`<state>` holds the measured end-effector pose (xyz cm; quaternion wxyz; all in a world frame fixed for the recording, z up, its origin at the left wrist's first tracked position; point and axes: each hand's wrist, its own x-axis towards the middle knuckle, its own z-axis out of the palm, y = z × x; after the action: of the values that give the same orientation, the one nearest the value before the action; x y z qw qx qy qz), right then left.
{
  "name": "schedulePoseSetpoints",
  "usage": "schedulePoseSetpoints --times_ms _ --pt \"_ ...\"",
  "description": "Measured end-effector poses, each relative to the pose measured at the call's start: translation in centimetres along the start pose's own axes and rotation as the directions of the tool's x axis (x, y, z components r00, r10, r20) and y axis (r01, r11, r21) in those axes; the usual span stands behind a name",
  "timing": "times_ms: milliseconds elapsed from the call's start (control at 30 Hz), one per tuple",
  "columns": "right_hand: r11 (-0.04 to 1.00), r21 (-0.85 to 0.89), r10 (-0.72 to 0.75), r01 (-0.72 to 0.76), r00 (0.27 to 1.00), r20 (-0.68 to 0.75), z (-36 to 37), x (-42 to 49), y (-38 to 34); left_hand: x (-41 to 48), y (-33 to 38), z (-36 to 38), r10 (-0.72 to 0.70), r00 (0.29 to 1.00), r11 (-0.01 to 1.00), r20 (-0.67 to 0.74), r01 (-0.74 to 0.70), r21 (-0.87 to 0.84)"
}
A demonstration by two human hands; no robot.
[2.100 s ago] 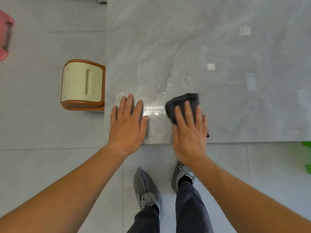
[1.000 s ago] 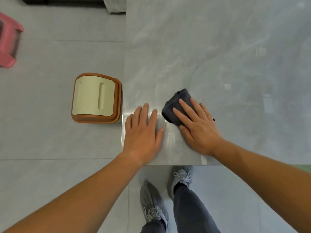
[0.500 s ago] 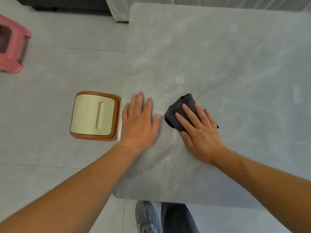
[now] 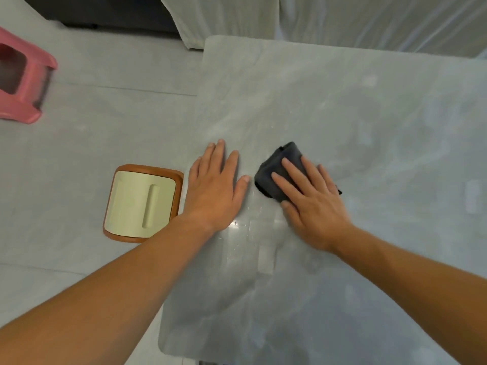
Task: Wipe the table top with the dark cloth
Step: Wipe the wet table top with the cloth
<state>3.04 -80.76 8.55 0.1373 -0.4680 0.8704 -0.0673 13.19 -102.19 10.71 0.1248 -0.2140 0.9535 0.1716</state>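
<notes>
Dark cloth (image 4: 274,171): near half hidden under right hand (image 4: 313,204); small corner shows past little-finger side. Table top (image 4: 369,122): cut by right and bottom edges. Pink stool (image 4: 25,83): cut by left edge, blurred. Wooden stool (image 4: 137,204): lower right corner covered by left forearm (image 4: 118,285). Dark mass (image 4: 105,11) top left: cut by top edge, cannot tell what. Forearms both run out of frame.

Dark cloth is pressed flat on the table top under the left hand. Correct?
Wrong hand. The head view shows the right hand pressing the dark cloth flat on the table top. The left hand lies flat on the bare table beside it.
</notes>
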Motion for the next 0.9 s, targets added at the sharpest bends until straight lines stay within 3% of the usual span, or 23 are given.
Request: schedulePoseSetpoints --times_ms 167,233,400,467,633,700,800,900 --pt "0.943 0.086 0.328 -0.322 0.943 -0.065 -2.5 8.5 3.5 0.0 -0.5 -0.5 0.022 1.0 1.0 0.002 -0.022 0.02" --pt "0.93 0.089 0.365 -0.357 0.927 -0.086 -2.3 9.3 2.5 0.4 -0.4 -0.9 0.021 1.0 1.0 -0.016 -0.021 0.016" --pt "0.999 0.025 0.04 -0.039 0.999 -0.014 -1.9 4.7 1.4 2.7 0.4 -2.0 0.043 0.999 0.999 -0.012 -0.043 -0.01" --pt "1.0 0.017 0.012 -0.013 0.999 0.031 -2.6 5.6 3.0 4.1 0.5 -2.3 0.045 0.999 0.999 -0.014 -0.045 -0.022" --pt "0.931 0.091 0.36 -0.354 0.93 -0.068 -4.0 13.6 4.6 7.1 0.2 -2.6 0.069 0.998 0.998 -0.017 -0.068 0.009" --pt "0.913 0.087 0.405 -0.398 0.91 -0.091 -3.7 14.9 3.6 7.9 -0.1 -2.6 0.062 0.998 0.997 0.004 -0.062 0.039" --pt "0.979 0.014 0.203 -0.203 0.977 -0.063 -3.0 12.8 2.4 8.2 -0.7 -2.3 0.08 0.996 0.995 0.028 -0.081 0.055" --pt "1.0 -0.013 0.014 -0.014 0.999 0.033 -3.4 11.0 4.1 8.1 -1.6 -2.2 0.122 0.992 0.992 0.033 -0.123 0.04"
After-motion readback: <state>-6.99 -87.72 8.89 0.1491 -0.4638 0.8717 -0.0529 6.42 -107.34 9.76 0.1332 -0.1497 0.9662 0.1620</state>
